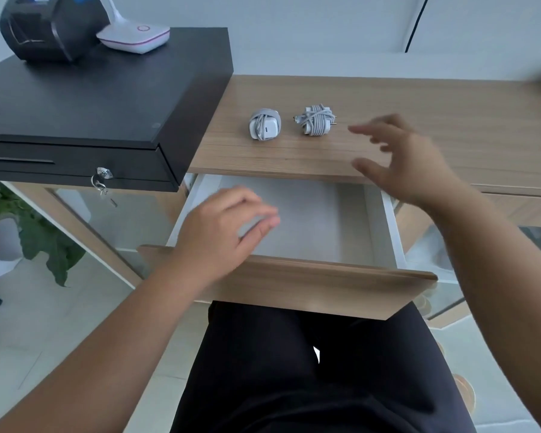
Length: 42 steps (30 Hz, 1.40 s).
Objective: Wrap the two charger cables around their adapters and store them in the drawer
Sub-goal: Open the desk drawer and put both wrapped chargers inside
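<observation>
Left hand [228, 226] hovers loose-fingered over the open drawer [306, 232], holding nothing. Both wrapped chargers, the rounder bundle [264, 125] and the tighter-wound one [316, 120], sit side by side on the surface [419, 98]. Right hand [400, 160] is spread and empty just beside them. Best to pinch each bundle across its coils so nothing unwinds.

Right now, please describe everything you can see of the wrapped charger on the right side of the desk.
The right charger is a pale grey-white adapter with its cable wound round it in several crossing turns, somewhat untidily. A metal plug pin sticks out on its right side and a small cable end on its left. It lies on the wooden desk top, apart from the left charger, and is not yet in the open drawer. Nothing touches it; the right hand hovers nearby with its fingers spread.
</observation>
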Each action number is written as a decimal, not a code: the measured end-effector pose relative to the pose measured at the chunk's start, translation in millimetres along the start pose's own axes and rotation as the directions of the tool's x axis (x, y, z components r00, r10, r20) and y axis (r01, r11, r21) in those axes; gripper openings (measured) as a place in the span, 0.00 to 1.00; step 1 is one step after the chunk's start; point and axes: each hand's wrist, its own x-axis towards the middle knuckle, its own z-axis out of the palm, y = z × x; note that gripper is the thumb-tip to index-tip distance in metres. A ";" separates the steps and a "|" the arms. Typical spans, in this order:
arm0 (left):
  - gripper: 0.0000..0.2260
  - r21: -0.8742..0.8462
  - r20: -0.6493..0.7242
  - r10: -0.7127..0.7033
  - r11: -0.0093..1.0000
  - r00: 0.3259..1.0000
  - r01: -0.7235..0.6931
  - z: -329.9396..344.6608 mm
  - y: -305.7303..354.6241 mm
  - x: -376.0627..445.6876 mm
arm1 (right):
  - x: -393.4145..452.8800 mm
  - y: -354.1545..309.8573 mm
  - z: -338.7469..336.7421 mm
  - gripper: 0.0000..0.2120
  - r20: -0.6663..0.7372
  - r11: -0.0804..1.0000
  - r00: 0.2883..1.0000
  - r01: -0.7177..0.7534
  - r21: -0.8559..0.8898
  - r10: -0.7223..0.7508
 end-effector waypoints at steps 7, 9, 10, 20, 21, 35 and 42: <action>0.31 0.009 0.260 -0.365 0.927 0.894 0.375 18.8 -34.0 118.9 | 91.1 5.0 22.2 0.35 0.176 0.998 0.984 -0.017 -0.068 0.029; 0.40 0.108 0.332 -0.470 0.880 0.818 0.462 28.0 -47.4 144.3 | 104.6 7.2 27.0 0.37 0.222 0.996 0.974 -0.029 -0.081 0.046; 0.43 0.150 0.372 -0.504 0.861 0.780 0.485 32.0 -54.5 154.5 | 109.7 8.5 29.1 0.38 0.247 0.995 0.967 -0.036 -0.091 0.057; 0.42 -0.051 0.658 -0.488 0.731 0.574 0.680 32.6 -100.0 184.1 | 120.1 16.1 51.3 0.32 0.173 0.996 0.982 -0.060 -0.072 0.072; 0.41 -0.047 0.653 -0.483 0.742 0.583 0.668 32.7 -102.0 183.6 | 119.4 16.8 53.8 0.31 0.145 0.996 0.987 -0.059 -0.064 0.067; 0.36 0.027 0.405 -0.448 0.877 0.797 0.480 34.4 -93.5 155.0 | 79.1 23.3 48.5 0.26 -0.077 0.997 0.997 0.007 0.080 -0.001; 0.32 -0.040 0.268 -0.418 0.895 0.868 0.443 35.9 -80.1 141.0 | 64.7 25.5 33.0 0.26 -0.050 0.998 0.997 0.054 0.042 -0.052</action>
